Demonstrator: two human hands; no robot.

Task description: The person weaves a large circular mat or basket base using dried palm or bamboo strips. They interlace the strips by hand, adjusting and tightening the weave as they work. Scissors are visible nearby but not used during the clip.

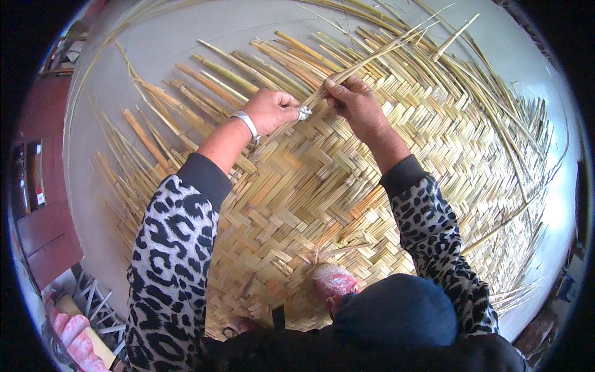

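Observation:
A large woven bamboo mat (297, 192) lies under me, its splints crossing in a zigzag pattern. Both hands are near its far edge, where loose splint ends stick out. My left hand (268, 111), with a silver bangle at the wrist and a pale wrapping on a finger, is closed in a pinch on a thin bamboo strip. My right hand (354, 102) grips the same bamboo strip (378, 54) a little to the right, its fingers wrapped round it. The strip runs on past that hand toward the upper right. The fingertips of my right hand are partly hidden.
Long loose bamboo splints (505, 118) fan out over the right side. Grey floor (93, 155) surrounds the mat. A reddish-brown wooden cabinet (52, 217) stands at the left, with pink cloth (71, 335) below it. My patterned shoe (334, 282) rests on the mat.

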